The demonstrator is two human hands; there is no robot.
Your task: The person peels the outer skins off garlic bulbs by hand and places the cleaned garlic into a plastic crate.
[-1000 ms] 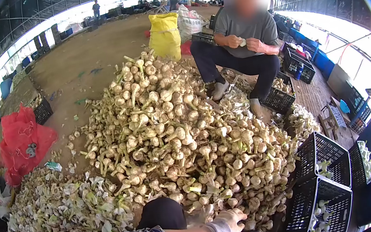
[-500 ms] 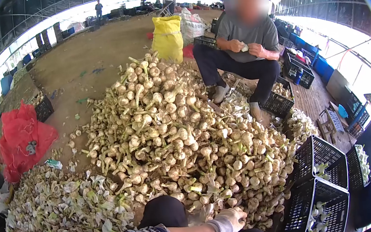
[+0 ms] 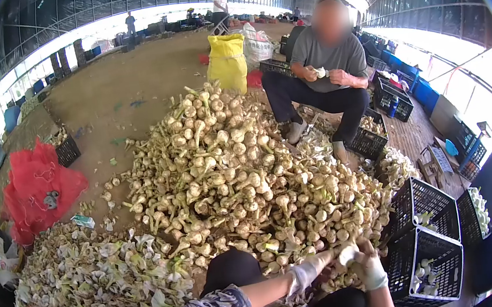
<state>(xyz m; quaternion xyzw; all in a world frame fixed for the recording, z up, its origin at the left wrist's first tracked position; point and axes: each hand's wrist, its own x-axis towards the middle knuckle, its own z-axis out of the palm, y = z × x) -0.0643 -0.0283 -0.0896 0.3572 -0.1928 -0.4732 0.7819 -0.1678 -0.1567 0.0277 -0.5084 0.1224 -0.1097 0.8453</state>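
Note:
A large heap of garlic bulbs (image 3: 229,168) with stems lies in front of me. My left hand (image 3: 309,270), in a pale glove, reaches across the heap's near edge with its fingers closed around something I cannot make out. Close beside it, my right hand (image 3: 370,267), also gloved, has bent fingers around a whitish garlic bulb (image 3: 349,255). The two hands nearly meet above the bulbs, left of the black crates. Blur hides the left fingertips.
Black crates (image 3: 415,258) holding white garlic stand at my right. Peeled skins (image 3: 97,288) pile up at lower left, near a red net bag (image 3: 41,188). Across the heap sits a person (image 3: 328,51) handling garlic, beside a yellow sack (image 3: 227,64). Other people stand farther back.
My right hand has come into view at the right, with a whitish bulb. My left hand has moved right and up toward it. The view has shifted slightly.

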